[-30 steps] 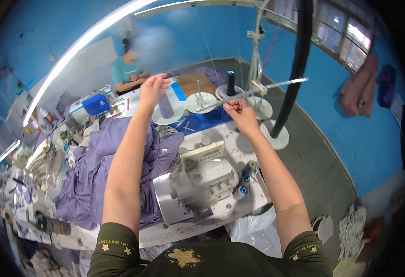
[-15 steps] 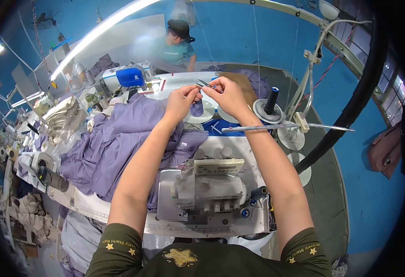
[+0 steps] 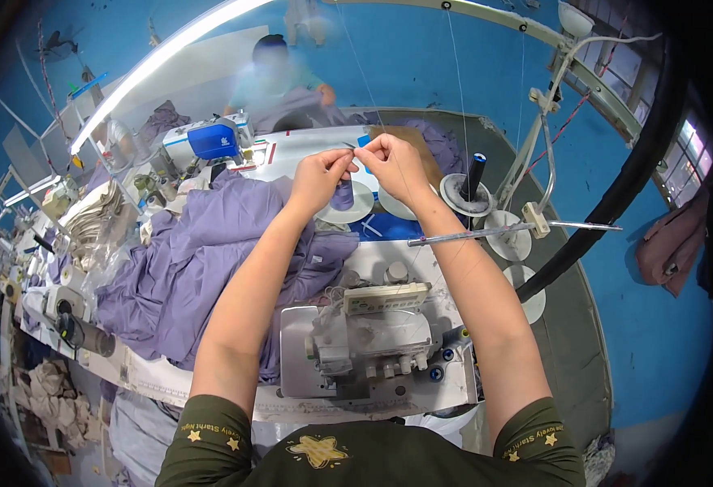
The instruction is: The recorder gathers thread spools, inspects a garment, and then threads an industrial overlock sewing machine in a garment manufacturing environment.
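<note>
Both my hands meet above a purple thread cone (image 3: 343,197) on a white round stand plate (image 3: 362,203), beyond the sewing machine. My left hand (image 3: 320,178) is closed in a pinch; what lies between its fingertips is too small to make out. My right hand (image 3: 395,168) is closed around small thread snips (image 3: 350,146), of which only a pointed metal tip shows near the left fingertips. Below my forearms stands a white overlock sewing machine (image 3: 381,337) with a control panel (image 3: 386,298). A heap of purple fabric (image 3: 202,252) lies left of it.
A metal thread-stand bar (image 3: 470,235) crosses above my right forearm. A dark thread cone (image 3: 476,177) stands at right, and a thick black hose (image 3: 592,235) slants beyond. Across the table, a person (image 3: 279,85) handles purple cloth near a blue-and-white sewing machine (image 3: 210,140).
My view has shifted slightly. The snips' blades and handle, plainer before, are now mostly hidden by my fingers. The person opposite has changed posture, with purple cloth now raised before them.
</note>
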`<state>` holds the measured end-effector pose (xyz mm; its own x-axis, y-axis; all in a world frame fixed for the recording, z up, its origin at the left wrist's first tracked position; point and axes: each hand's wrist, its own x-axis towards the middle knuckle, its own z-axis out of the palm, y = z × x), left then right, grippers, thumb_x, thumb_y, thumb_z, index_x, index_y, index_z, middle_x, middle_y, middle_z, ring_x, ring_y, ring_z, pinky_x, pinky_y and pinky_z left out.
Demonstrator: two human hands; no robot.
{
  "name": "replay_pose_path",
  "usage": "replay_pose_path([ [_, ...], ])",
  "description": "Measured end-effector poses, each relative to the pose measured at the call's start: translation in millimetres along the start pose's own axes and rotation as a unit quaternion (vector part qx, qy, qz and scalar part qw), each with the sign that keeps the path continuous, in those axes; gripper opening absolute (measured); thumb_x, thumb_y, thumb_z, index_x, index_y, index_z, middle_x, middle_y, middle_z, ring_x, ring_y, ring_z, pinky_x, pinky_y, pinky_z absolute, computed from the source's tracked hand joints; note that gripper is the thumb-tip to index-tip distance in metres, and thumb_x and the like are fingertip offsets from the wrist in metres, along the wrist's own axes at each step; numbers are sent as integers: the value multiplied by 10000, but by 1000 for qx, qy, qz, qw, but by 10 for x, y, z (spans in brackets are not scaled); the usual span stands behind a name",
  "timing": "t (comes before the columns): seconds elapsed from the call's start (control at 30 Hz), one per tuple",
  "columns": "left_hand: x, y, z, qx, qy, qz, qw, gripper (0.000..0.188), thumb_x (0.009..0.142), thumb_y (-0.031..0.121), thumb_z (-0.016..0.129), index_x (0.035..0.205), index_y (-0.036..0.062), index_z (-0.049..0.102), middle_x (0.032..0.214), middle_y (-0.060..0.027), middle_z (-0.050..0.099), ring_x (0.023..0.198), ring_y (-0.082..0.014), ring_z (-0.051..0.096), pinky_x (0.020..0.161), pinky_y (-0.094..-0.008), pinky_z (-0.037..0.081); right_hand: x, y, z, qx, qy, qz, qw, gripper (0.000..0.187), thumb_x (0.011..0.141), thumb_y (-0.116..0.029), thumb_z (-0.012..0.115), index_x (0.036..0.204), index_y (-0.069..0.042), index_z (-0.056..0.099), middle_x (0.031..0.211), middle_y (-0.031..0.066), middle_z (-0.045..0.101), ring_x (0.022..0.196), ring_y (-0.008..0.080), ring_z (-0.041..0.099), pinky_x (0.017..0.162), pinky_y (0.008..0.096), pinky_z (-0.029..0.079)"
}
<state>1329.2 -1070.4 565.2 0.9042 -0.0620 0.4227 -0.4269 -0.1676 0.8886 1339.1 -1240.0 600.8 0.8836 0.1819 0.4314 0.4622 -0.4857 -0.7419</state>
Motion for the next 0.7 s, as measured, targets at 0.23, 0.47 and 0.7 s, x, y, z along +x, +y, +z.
replay_pose_path([
  [0.23, -105, 53, -38, 262, 86, 158, 948, 278, 814, 203, 718, 1050, 59, 688, 954, -47, 663, 650, -135, 576, 656, -272, 484, -482, 208, -327, 56, -14, 10, 998, 297, 835, -273, 730, 908, 2, 642, 771, 8, 637, 699, 68, 561, 623, 223, 447],
  [0.47, -57, -412, -26, 252, -17, 28, 967, 538, 716, 372, 815, 1066, 19, 609, 911, -100, 653, 798, -200, 608, 709, -319, 481, -2799, 555, -961, 285, 149, 255, 912, 257, 882, -231, 686, 1053, -50, 621, 825, -16, 637, 649, 10, 493, 516, 180, 342],
  [0.7, 185, -526, -102, 240, 100, 29, 965, 359, 858, 318, 706, 994, 10, 581, 945, -68, 628, 802, -151, 583, 704, -281, 471, -4935, 1008, -471, 210, 352, 408, 816, 194, 903, -155, 666, 1035, -35, 588, 783, -41, 564, 661, 14, 459, 564, 177, 353],
])
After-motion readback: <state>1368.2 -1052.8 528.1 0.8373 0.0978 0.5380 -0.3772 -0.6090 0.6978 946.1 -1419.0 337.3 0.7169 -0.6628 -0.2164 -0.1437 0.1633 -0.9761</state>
